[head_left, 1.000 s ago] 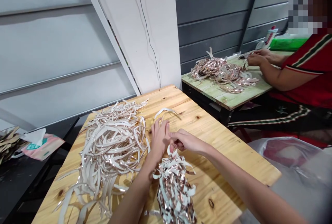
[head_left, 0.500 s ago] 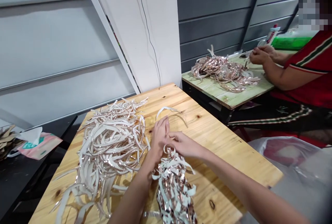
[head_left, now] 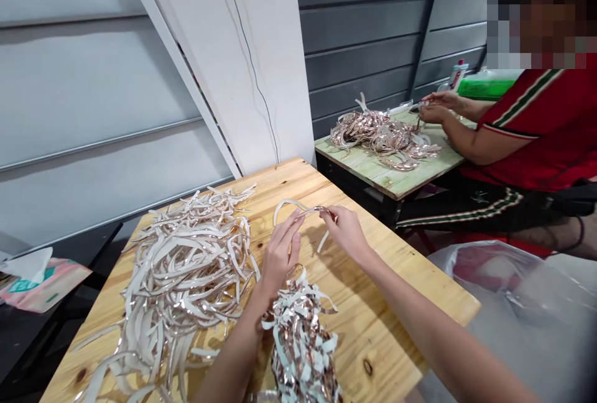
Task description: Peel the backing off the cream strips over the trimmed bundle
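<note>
A thin strip [head_left: 313, 209], white on one side and shiny rose-gold on the other, stretches between my hands above the wooden table [head_left: 396, 278]. My right hand [head_left: 347, 234] pinches it between thumb and fingers, and one end hangs below the fingertips. My left hand [head_left: 281, 247] has its fingers closed on the same strip, whose other part curves away beyond them. Just below my wrists lies a bushy bundle of curled metallic strips [head_left: 305, 334], running off the bottom edge. To the left of my left arm spreads a large loose pile of similar strips [head_left: 186, 272].
At a green-topped table [head_left: 396, 185] on the right, a person in a red shirt [head_left: 559, 129] handles something small near another heap of strips [head_left: 382, 135]. A clear plastic bag [head_left: 508, 272] stands beside my table. A tissue pack [head_left: 51, 285] lies on a dark surface at left.
My hands were close together over the top of the bundle. They have moved apart, and the strip is now held between them. The view has shifted slightly to the right.
</note>
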The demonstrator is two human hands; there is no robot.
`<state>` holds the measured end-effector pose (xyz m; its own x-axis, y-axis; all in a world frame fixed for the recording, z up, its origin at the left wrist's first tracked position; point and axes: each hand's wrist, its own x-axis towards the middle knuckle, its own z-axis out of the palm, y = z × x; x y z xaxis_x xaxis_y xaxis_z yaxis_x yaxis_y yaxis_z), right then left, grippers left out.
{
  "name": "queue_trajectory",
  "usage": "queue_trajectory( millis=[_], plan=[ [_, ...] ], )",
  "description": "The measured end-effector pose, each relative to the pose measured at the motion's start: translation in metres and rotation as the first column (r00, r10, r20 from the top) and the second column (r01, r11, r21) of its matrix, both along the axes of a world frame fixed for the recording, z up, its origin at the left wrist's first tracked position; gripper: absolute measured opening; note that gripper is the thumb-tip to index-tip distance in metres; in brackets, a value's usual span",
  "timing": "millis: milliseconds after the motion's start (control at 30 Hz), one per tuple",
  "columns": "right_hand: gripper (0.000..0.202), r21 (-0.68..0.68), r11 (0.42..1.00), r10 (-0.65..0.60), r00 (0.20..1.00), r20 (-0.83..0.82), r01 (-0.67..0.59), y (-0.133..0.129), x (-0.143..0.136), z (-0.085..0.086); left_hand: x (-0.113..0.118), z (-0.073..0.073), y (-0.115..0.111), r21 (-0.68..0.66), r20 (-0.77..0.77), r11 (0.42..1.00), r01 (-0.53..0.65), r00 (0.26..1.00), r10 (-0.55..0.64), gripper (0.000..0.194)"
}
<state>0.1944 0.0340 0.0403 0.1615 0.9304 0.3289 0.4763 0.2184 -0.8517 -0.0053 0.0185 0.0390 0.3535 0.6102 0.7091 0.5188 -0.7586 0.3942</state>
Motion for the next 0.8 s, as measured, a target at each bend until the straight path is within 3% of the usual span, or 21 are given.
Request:
queue_trajectory(
  millis=[100, 200, 367, 433, 467, 533, 600, 700, 800],
  plan=[
    [0.057, -0.071, 0.997, 0.004, 0.979, -0.205, -0.019, 0.003, -0.004, -0.002, 0.002, -0.002, 0.000, -0.122, 0.087, 0.992, -0.034, 0.995, 0.045, 0.045],
    [0.065, -0.217, 0.948, 0.135, 0.911, -0.389, -0.233, 0.005, -0.010, -0.003, 0.002, -0.008, 0.004, -0.359, 0.162, 0.931, 0.068, 0.987, -0.010, 0.051],
    [0.055, -0.339, 0.738, 0.430, 0.795, -0.429, -0.583, -0.006, -0.022, -0.003, 0.002, -0.011, 0.011, -0.562, 0.321, 0.810, 0.169, 0.947, 0.025, 0.048],
    [0.052, -0.340, 0.641, 0.592, 0.725, -0.351, -0.688, -0.011, -0.024, -0.005, 0.002, -0.009, 0.010, -0.588, 0.366, 0.776, 0.229, 0.931, 0.003, 0.049],
    [0.048, -0.327, 0.626, 0.659, 0.705, -0.263, -0.708, -0.012, -0.024, -0.006, 0.001, -0.007, 0.010, -0.593, 0.373, 0.763, 0.256, 0.928, -0.022, 0.048],
    [0.039, -0.288, 0.658, 0.712, 0.699, -0.064, -0.696, -0.012, -0.023, -0.011, 0.001, -0.005, 0.008, -0.588, 0.369, 0.760, 0.276, 0.928, -0.052, 0.044],
    [0.035, -0.262, 0.713, 0.682, 0.730, 0.045, -0.650, -0.009, -0.021, -0.015, 0.001, -0.004, 0.006, -0.566, 0.373, 0.775, 0.281, 0.926, -0.063, 0.039],
    [0.036, -0.261, 0.729, 0.666, 0.743, 0.061, -0.633, -0.006, -0.019, -0.017, 0.001, -0.007, 0.006, -0.538, 0.376, 0.788, 0.298, 0.922, -0.092, 0.032],
    [0.033, -0.235, 0.722, 0.679, 0.732, 0.061, -0.650, -0.007, -0.019, -0.015, 0.002, -0.011, 0.007, -0.513, 0.241, 0.827, 0.230, 0.963, -0.118, 0.025]
  ],
)
